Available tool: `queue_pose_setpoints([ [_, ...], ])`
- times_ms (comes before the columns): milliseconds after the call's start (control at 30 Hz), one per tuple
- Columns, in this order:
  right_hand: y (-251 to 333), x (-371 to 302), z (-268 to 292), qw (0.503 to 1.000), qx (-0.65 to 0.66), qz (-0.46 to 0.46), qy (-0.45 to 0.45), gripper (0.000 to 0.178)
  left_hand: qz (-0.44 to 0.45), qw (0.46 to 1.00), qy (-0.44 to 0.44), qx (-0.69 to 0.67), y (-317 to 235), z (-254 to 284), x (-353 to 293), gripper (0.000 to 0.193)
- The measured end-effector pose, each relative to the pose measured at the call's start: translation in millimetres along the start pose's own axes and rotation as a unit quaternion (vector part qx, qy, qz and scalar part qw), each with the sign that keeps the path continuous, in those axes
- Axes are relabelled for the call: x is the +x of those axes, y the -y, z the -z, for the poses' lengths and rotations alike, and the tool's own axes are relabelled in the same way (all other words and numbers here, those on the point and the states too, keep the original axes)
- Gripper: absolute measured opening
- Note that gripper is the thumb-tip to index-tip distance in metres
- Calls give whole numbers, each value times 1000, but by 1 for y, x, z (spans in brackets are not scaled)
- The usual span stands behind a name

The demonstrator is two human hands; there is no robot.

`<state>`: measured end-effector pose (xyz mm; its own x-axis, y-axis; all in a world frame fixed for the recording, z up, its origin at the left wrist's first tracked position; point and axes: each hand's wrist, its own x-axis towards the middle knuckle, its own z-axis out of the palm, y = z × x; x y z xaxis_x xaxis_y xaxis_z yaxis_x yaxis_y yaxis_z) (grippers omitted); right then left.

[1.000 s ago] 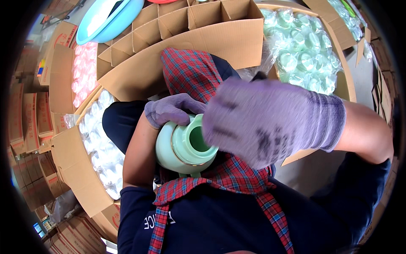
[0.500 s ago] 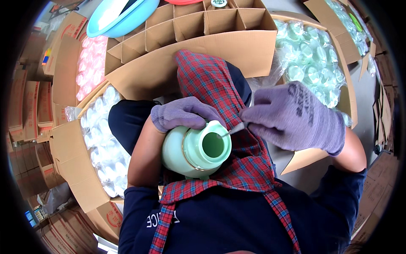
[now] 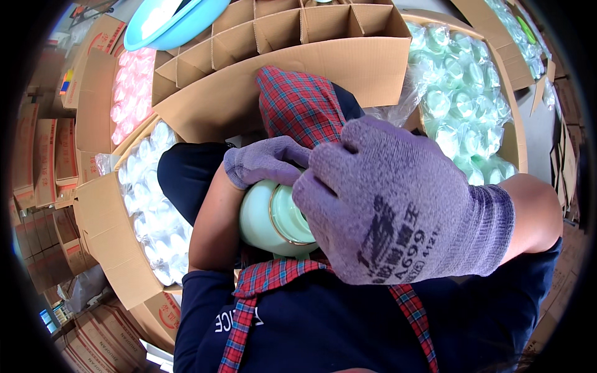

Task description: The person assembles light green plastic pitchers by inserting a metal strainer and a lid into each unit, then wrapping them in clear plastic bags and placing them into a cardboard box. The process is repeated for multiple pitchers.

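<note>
A pale green thermos jug [image 3: 272,217] with a gold-coloured ring lies tilted in my lap, its mouth end toward the right. My left hand [image 3: 264,163], in a purple-grey knit glove, grips its upper side, and my left forearm runs along the jug's base. Over the jug's mouth is my right hand [image 3: 398,199], gloved the same way, with its fingers curled in and its back toward me. That hand hides the mouth, its own fingertips and whatever is between them. A red plaid apron [image 3: 298,102] covers my lap around the jug.
In front stands a carton with cardboard dividers [image 3: 280,78]; behind it is a blue basin [image 3: 177,28]. Plastic-wrapped white pieces [image 3: 155,211] fill a carton at left, pink ones [image 3: 134,93] beyond them. Wrapped green pieces [image 3: 463,93] fill a carton at right.
My right hand has moved left and closer to me, over the jug's mouth. The small pale, thin-tipped piece it held at the rim is now hidden. My left hand stays on the jug.
</note>
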<state>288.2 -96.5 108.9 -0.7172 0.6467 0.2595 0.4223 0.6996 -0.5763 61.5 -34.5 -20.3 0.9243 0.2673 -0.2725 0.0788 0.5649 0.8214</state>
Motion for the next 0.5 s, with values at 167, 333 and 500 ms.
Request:
queue_pose_setpoints([
  [167, -6, -17, -7, 966, -157, 198, -49, 29, -1, 999, -18, 33, 9, 2, -2, 58],
  [333, -16, -19, 17, 927, -270, 257, 39, 44, 10, 1000, 21, -3, 13, 8, -4, 51],
  [500, -40, 3, 47, 954, -297, 23, 33, 31, -93, 969, 37, 226, -20, 4, -9, 41],
])
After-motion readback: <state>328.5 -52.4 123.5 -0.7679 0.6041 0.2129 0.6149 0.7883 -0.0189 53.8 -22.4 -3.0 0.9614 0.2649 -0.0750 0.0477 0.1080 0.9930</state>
